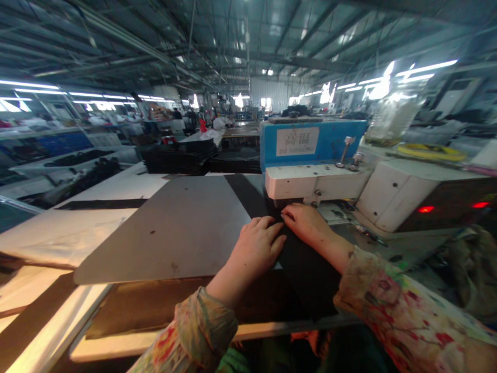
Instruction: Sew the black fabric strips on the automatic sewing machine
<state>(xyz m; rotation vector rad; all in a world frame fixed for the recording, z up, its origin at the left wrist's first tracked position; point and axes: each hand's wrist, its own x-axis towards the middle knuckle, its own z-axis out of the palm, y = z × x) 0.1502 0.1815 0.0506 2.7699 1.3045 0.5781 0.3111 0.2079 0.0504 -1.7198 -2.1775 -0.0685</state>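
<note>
A long black strip of fabric point(248, 199) runs over a grey metal plate point(163, 228) and hangs down toward me as a wider dark piece. My left hand point(261, 242) rests on this fabric, palm down, its fingers slightly bent and spread. Close beside it, my right hand point(305, 221) is closed, thumb and forefinger pinching the fabric at its edge. Both hands are just in front of the white head of a machine point(314, 181), and the fabric passes under that head. The exact contact under the right fingertips is hidden.
Behind the plate stand stacks of black pieces point(178, 157). The machine's blue cover point(330, 140) rises at the back, with a white box showing red displays point(426, 209) at right. Another black strip point(101, 204) lies on the left table. A yellow ring point(430, 151) lies farther right.
</note>
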